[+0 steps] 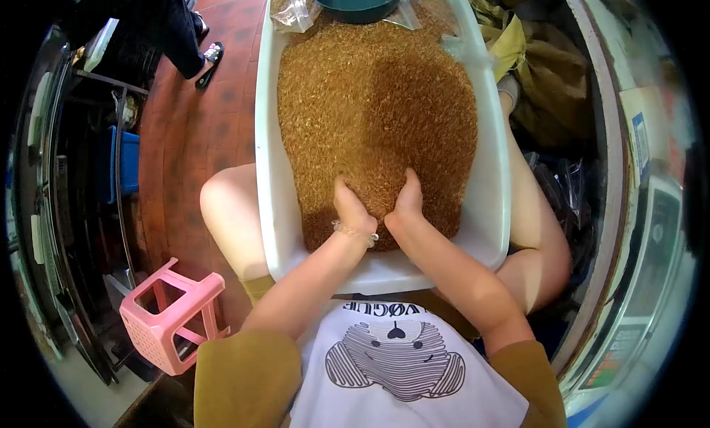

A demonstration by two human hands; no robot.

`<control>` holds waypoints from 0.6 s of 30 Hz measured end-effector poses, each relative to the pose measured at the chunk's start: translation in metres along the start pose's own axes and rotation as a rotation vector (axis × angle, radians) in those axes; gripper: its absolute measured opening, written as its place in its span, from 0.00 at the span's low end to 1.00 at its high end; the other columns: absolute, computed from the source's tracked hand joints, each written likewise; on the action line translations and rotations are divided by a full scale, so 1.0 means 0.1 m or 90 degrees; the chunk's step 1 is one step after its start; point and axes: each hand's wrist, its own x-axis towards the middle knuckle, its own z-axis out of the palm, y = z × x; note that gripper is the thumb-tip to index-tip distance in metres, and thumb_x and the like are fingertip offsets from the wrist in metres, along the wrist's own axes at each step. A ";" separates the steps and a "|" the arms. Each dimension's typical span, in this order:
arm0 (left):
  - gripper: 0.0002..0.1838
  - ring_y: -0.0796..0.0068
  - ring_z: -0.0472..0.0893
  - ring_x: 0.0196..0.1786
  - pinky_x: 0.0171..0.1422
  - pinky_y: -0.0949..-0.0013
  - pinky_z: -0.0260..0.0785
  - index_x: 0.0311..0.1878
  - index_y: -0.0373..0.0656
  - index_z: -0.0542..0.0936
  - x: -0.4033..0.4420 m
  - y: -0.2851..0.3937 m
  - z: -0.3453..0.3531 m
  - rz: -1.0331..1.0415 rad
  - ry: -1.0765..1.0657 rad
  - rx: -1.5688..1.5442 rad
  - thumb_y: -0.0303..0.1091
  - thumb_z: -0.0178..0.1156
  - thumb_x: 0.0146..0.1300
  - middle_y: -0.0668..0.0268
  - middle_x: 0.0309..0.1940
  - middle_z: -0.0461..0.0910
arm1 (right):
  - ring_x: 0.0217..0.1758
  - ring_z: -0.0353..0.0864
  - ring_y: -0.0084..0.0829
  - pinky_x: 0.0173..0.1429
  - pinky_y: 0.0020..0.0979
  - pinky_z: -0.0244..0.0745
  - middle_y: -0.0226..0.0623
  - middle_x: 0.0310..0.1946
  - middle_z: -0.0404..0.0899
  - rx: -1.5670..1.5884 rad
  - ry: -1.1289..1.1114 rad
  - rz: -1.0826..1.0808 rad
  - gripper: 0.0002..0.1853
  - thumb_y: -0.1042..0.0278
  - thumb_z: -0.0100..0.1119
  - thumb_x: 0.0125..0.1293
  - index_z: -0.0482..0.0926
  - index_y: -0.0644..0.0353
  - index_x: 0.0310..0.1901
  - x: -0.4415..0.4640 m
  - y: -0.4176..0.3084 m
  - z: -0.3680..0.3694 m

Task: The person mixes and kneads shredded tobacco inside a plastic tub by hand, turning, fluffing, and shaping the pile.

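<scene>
A deep white plastic tub (264,199) holds a wide heap of small dry golden-brown bits (333,80), whose exact kind I cannot make out. At the near end of the heap, my left hand (353,207) and my right hand (406,199) are cupped side by side, wrists close together. A mound of the bits lies between them. Both thumbs show at the outer sides, while the other fingers are covered by the bits. My left wrist wears a beaded bracelet (356,233).
A dark green bowl (359,0) rests at the tub's far end, beside a clear plastic bag (293,10). To the left stand a pink stool (174,317) and a blue bin (126,164). Another person's sandalled foot (209,64) is on the tiled floor. Sacks (551,80) lie right.
</scene>
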 end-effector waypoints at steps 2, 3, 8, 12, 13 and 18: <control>0.24 0.61 0.74 0.49 0.56 0.55 0.65 0.50 0.42 0.71 -0.13 0.13 0.24 0.028 -0.033 -0.036 0.49 0.37 0.62 0.59 0.48 0.73 | 0.45 0.77 0.36 0.51 0.42 0.74 0.40 0.46 0.74 0.071 -0.090 -0.003 0.20 0.56 0.38 0.65 0.68 0.63 0.49 -0.08 -0.12 0.17; 0.25 0.60 0.73 0.51 0.57 0.55 0.65 0.51 0.42 0.70 -0.18 0.21 0.39 0.043 -0.049 -0.028 0.49 0.35 0.62 0.59 0.49 0.73 | 0.44 0.77 0.36 0.51 0.41 0.74 0.40 0.45 0.74 0.085 -0.102 -0.018 0.19 0.57 0.39 0.65 0.69 0.63 0.48 -0.11 -0.17 0.29; 0.24 0.60 0.72 0.52 0.57 0.55 0.65 0.50 0.40 0.71 -0.25 0.61 1.11 0.126 -0.135 -0.002 0.46 0.35 0.62 0.58 0.48 0.73 | 0.44 0.76 0.35 0.51 0.39 0.72 0.38 0.43 0.74 0.113 -0.222 -0.103 0.16 0.59 0.42 0.62 0.70 0.62 0.44 -0.18 -0.56 0.91; 0.20 0.63 0.73 0.50 0.57 0.57 0.64 0.48 0.39 0.72 -0.11 0.83 1.36 0.200 -0.215 -0.031 0.43 0.40 0.62 0.61 0.47 0.74 | 0.49 0.72 0.35 0.60 0.39 0.63 0.37 0.44 0.75 0.153 -0.200 -0.140 0.13 0.66 0.45 0.60 0.73 0.61 0.43 -0.20 -0.86 1.23; 0.19 0.65 0.73 0.49 0.57 0.58 0.64 0.48 0.40 0.71 -0.07 0.87 1.37 0.219 -0.231 -0.044 0.43 0.42 0.61 0.61 0.47 0.74 | 0.51 0.71 0.35 0.62 0.39 0.60 0.37 0.44 0.75 0.114 -0.199 -0.213 0.13 0.66 0.45 0.60 0.73 0.62 0.44 -0.12 -0.90 1.22; 0.25 0.69 0.56 0.67 0.71 0.64 0.41 0.61 0.37 0.65 -0.15 0.93 1.09 0.461 -0.172 0.172 0.39 0.41 0.64 0.57 0.62 0.62 | 0.65 0.59 0.32 0.71 0.35 0.41 0.39 0.58 0.67 -0.034 -0.168 -0.354 0.22 0.64 0.43 0.62 0.68 0.63 0.56 0.04 -1.05 0.94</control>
